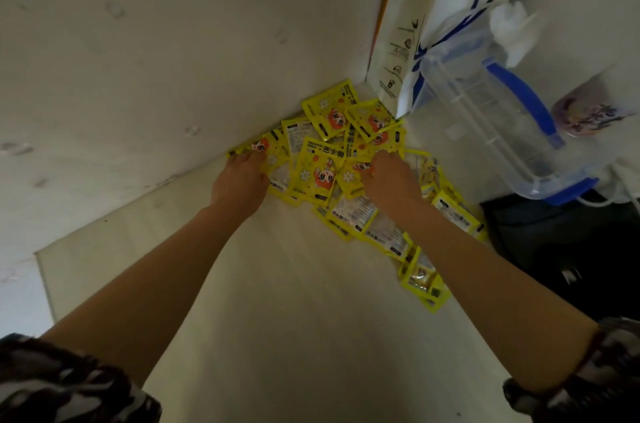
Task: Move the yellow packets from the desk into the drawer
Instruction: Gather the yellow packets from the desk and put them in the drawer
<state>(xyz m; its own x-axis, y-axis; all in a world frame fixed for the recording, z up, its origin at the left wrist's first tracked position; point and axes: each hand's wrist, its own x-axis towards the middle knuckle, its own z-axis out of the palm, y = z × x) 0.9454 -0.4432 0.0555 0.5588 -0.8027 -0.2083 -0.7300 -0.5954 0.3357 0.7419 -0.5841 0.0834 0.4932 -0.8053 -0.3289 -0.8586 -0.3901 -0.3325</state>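
Both hands reach to the far corner of the tabletop [277, 301], left hand [240, 176] and right hand [389, 178] laid on the heaped yellow packets [317, 166], apparently to gather them, fingers' curl unclear, with coffee bag [460, 6] and clear jug [491, 117] crowding the right.

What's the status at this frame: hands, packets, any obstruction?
Left hand and right hand both on the yellow packets, fingers hidden. Packets heaped in desk corner. Coffee bag and clear pitcher crowd the right side.
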